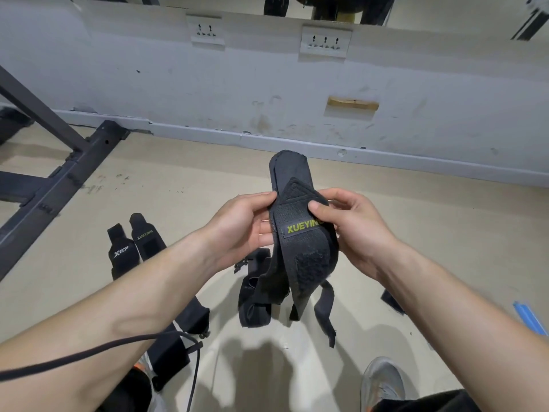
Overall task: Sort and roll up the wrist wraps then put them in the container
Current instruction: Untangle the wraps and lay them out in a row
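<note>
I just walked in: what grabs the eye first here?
Dead centre, the left hand and right hand pinch a black XUEYING wrist wrap held up over the floor, its strap ends dangling. To the left, an XTEP wrap and another XUEYING wrap lie side by side; a heap of black straps lies below the hands.

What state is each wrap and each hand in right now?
held wrist wrap: unrolled, held up off the floor, tail hanging down.
left hand: grips the held wrap's left edge.
right hand: pinches its right edge, thumb on the front.
XTEP wrap: unrolled, lying flat on the floor.
floor XUEYING wrap: unrolled, flat, right beside the XTEP wrap.
strap pile: loose and tangled on the floor, not rolled.
</note>
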Tool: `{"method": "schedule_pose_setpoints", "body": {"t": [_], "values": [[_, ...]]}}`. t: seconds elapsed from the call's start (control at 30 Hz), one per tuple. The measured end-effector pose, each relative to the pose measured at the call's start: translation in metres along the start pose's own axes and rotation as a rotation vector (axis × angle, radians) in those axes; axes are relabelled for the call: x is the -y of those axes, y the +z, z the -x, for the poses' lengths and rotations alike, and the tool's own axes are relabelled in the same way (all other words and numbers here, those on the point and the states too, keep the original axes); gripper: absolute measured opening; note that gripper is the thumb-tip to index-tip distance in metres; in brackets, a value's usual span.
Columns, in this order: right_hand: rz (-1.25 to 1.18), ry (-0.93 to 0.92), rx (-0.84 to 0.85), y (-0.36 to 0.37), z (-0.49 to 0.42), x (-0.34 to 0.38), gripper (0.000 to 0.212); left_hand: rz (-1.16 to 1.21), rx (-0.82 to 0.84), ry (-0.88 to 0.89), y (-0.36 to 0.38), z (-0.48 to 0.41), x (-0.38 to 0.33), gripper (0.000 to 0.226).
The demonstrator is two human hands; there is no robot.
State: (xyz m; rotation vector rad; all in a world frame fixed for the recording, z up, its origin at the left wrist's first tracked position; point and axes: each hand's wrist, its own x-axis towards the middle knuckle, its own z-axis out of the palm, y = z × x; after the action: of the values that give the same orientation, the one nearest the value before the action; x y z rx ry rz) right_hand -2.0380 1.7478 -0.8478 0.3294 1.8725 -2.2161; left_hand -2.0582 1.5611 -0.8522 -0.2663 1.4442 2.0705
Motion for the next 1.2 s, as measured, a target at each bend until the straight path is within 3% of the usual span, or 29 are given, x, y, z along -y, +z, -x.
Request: {"method": "schedule_pose_setpoints", "body": {"t": [0.17,0.4,0.77,0.9,1.03,1.13,1.2], "values": [[-0.066,0.032,-0.025,0.004,0.004,-0.002,0.009,0.090,0.028,-0.049,0.001,0.001,0.001,0.038],[-0.136,0.036,0.040,0.004,0.004,-0.001,0.014,0.184,0.004,-0.049,-0.002,0.001,0.001,0.040],[-0.045,0.095,-0.063,0.006,0.003,-0.001,0.003,0.125,0.070,-0.028,0.004,0.003,0.006,0.039],[0.005,0.133,-0.082,0.006,0.001,-0.004,0.004,-0.059,0.071,0.073,0.007,0.005,0.010,0.038],[0.147,0.128,-0.104,0.007,0.000,-0.012,0.021,-0.221,-0.025,0.191,0.006,0.003,0.018,0.028],[0.355,-0.010,-0.155,0.005,-0.004,-0.020,0.045,-0.237,-0.068,0.197,0.005,0.003,0.016,0.027],[0.416,-0.046,-0.017,0.003,-0.004,-0.020,0.042,-0.216,-0.088,0.204,0.004,0.004,0.012,0.028]]}}
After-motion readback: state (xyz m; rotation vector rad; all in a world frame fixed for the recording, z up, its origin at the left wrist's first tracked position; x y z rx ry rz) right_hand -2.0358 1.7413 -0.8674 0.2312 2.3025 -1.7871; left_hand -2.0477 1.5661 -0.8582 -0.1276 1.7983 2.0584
